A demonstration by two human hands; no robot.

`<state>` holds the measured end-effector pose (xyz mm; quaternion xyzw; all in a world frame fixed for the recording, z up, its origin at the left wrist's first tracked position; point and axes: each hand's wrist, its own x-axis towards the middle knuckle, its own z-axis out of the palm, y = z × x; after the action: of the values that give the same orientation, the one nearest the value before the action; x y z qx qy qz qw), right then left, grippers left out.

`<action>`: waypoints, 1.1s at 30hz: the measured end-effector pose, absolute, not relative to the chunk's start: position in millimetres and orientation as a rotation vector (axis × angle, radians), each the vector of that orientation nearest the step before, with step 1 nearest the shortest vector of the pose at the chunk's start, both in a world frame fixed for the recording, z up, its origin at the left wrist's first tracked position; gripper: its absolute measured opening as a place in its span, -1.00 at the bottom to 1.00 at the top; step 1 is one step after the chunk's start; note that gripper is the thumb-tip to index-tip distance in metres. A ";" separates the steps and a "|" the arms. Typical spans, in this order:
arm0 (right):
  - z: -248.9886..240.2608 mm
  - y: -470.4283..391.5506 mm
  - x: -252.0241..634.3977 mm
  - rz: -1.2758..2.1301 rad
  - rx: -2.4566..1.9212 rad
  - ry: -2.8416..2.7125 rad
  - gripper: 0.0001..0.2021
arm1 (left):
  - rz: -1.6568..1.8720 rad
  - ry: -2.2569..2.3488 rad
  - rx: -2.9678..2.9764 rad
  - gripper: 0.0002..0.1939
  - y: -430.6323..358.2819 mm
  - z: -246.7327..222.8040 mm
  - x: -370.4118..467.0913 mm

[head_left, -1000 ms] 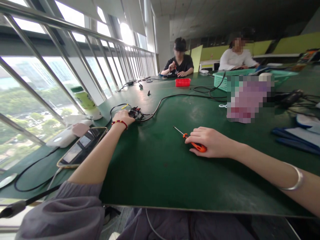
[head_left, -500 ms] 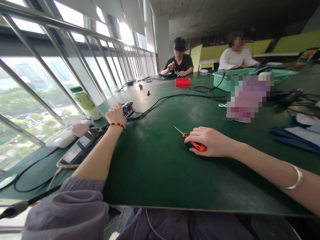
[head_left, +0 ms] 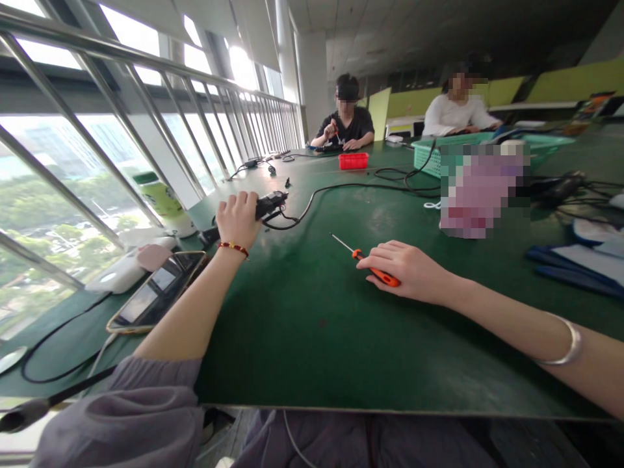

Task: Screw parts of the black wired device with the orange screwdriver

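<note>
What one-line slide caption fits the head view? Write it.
Left hand grips a black corded device while right hand rests on an orange screwdriver on the green table.

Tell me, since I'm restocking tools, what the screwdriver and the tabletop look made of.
Screwdriver: the shaft looks like bare metal, thin, pale and shiny; the orange handle under the right hand looks like glossy plastic. Tabletop: probably a green rubbery mat, dull sheen, scuffed, with a thin pale edge at the front.

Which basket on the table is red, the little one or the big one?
The little basket, far down the green table before the person in black, is red. The big basket to its right is teal.
</note>
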<state>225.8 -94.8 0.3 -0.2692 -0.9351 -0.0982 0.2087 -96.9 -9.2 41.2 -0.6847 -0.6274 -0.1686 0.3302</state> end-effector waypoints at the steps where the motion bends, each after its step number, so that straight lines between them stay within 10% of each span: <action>1: 0.1 -94.0 226.3 -0.309 -0.749 -2.566 -0.79 | -0.443 -1.570 -1.856 -0.70 -9.4 39.5 -90.9; 14: 3.0 -90.0 232.5 -0.487 -0.861 -2.223 -0.70 | -0.551 -0.802 -2.627 -0.52 -32.2 13.2 -2.1; 33: -7.4 -81.6 233.7 0.022 -1.221 -2.289 -0.65 | -0.386 -1.227 -2.425 -0.82 -39.1 8.2 1.8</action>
<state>233.7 -81.6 -7.4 -0.4532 -0.8495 0.0082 0.2699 1.8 -39.1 8.2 -0.8660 -0.4383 -0.1379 0.1970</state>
